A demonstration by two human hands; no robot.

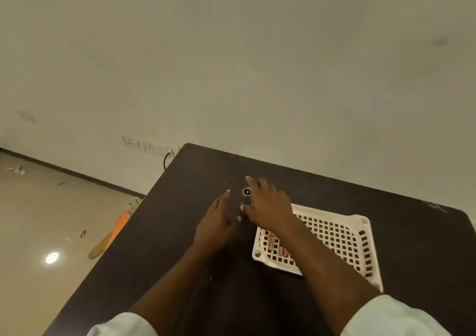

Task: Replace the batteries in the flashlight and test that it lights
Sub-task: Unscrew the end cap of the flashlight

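Note:
A small black flashlight (247, 197) stands upright on the dark table (180, 206), its round lens facing up. My right hand (268, 206) lies right beside it with fingers stretched out; the thumb touches the flashlight's lower body. My left hand (219, 222) hovers just left of it, fingers straight, holding nothing. A white perforated tray (360, 222) sits to the right under my right forearm. A few orange and pink batteries (272, 241) lie in its near left corner.
The table's left edge runs diagonally, with floor beyond it. An orange and tan object (113, 235) lies on the floor by that edge. Wall sockets (144, 146) with a black cable are behind the table's far corner.

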